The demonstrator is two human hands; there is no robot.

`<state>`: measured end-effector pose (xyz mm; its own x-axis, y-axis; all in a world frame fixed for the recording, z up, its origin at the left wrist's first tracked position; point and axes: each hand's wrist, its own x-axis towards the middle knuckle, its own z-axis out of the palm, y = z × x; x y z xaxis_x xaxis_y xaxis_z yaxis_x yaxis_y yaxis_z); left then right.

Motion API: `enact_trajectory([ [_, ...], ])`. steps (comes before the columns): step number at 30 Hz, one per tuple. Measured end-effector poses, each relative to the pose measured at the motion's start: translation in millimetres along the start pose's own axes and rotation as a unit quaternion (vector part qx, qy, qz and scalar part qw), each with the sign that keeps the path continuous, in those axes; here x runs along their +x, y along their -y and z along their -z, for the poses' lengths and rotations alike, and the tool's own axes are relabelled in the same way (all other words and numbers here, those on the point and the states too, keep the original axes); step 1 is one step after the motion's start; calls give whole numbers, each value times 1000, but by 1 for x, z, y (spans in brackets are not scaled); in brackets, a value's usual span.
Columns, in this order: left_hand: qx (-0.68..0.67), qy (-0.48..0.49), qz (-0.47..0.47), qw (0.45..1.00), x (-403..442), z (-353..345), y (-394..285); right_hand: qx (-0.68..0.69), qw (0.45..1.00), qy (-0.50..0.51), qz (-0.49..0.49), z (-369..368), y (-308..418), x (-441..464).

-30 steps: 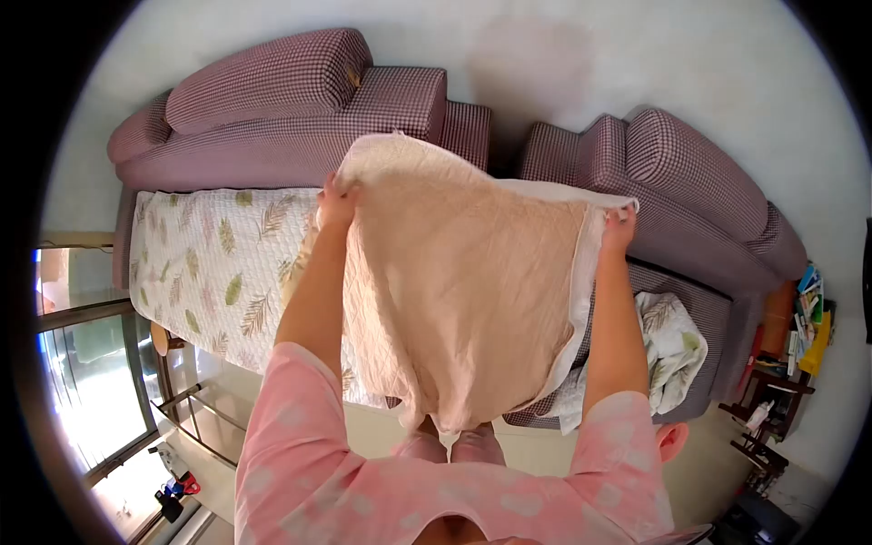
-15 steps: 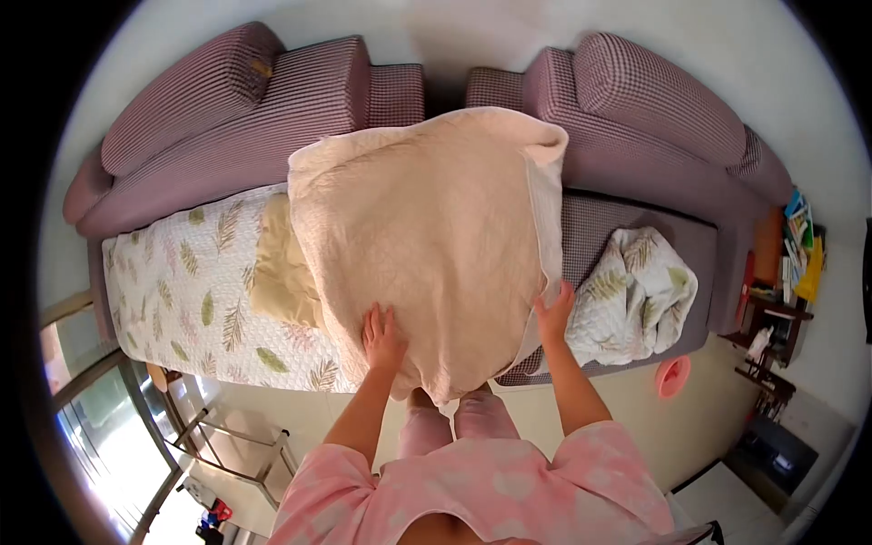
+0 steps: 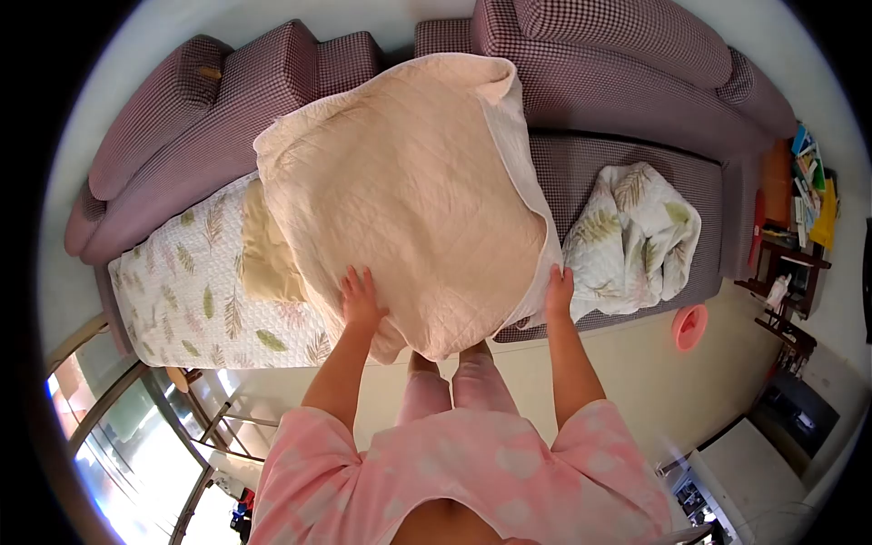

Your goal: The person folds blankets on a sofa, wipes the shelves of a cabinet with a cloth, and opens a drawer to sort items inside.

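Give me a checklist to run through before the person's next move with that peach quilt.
1. Left hand on the peach quilt: ok, fingers spread on its near part.
2. Right hand gripping the quilt: cannot tell; it is at the right edge.
3. Far right corner flat: not ok, it curls over.
4. Tan cloth clear of the quilt: not ok, partly covered by it.
5. Pink basin away from the feet: ok, on the floor off to the right.
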<state>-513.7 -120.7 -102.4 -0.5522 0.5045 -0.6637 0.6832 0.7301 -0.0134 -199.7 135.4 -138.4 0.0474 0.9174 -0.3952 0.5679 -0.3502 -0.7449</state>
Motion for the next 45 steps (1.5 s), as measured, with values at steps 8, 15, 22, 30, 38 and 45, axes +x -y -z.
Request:
enact_trajectory([
  [8, 71, 28, -29, 997, 8, -2, 2, 96, 889, 393, -216, 37, -29, -26],
  [15, 34, 27, -37, 998, 7, 0, 6, 227, 862, 358, -277, 53, 14, -53],
  [22, 2, 13, -52, 999, 9, -2, 13, -276, 907, 268, -169, 87, -19, -35],
  [30, -29, -24, -45, 998, -1, 0, 9, -348, 880, 184, 267, 11, -44, -63],
  [38, -421, -286, -14, 861, -12, -27, 78, -464, 816, 286, 192, -70, 11, -73],
  [45, -552, -233, 208, 773, -47, -192, 146, -492, 785, 302, 225, -69, 24, -73],
])
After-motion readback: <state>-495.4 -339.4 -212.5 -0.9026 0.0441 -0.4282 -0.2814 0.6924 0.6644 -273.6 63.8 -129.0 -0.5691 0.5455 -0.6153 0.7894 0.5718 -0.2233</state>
